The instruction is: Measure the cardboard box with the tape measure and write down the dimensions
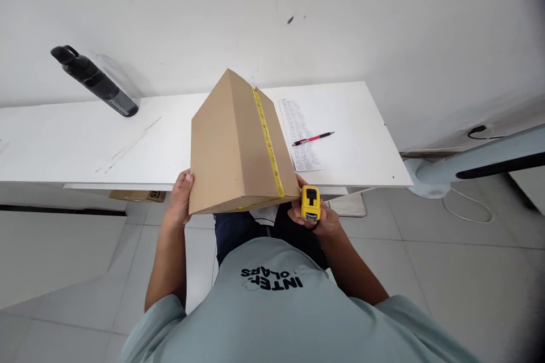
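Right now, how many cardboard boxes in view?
2. The taped box is between the left hand and right hand; the printed box, partly hidden, shows below the table on the left. More could be hidden underneath.

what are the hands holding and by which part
The left hand grips the cardboard box at its left side, near the lower corner. The right hand holds the yellow tape measure by its case; whether it also grips the box is unclear.
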A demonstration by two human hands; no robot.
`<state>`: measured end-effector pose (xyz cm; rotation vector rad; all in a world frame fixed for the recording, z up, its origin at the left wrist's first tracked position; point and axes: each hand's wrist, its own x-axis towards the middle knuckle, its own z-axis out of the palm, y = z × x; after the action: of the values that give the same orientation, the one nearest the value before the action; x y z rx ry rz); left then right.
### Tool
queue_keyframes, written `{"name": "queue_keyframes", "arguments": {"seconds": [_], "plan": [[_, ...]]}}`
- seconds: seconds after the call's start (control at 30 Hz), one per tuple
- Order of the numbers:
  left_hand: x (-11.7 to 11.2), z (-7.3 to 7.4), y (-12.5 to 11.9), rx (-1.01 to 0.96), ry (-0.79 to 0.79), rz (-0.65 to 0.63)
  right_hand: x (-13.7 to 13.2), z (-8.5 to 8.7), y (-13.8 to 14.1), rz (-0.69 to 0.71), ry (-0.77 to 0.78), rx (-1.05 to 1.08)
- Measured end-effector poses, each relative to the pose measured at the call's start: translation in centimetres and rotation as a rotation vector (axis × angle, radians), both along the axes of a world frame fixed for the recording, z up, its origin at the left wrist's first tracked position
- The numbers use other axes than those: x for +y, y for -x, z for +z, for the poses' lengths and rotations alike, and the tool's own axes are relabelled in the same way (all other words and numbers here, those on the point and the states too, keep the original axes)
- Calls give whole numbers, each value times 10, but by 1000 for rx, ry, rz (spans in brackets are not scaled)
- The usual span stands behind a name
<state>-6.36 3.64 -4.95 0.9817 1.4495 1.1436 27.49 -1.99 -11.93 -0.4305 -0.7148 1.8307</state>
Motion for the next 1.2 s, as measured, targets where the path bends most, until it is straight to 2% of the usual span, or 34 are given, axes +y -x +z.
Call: {"name": "queue_keyframes", "arguments": {"seconds": [0.1,0.27,0.47,0.73,1.07,1.2], "plan": [[-3,-12,-2,43,-17,78,2,6,0,-12,-22,-49],[-10,-30,-15,96,-60,-26,6,8,8,-46,-47,-85],[-16,-47,-36,153,-143,-42,8,12,11,-64,-67,-90],[-22,-55,-48,149,-256,-183,7,10,8,-76,16,-205],[-23,-65,-46,238,-219,-153,8,12,8,-66,-29,-255],[-16,-64,-47,293,-182,-115,12,18,12,-133,-7,-271]]}}
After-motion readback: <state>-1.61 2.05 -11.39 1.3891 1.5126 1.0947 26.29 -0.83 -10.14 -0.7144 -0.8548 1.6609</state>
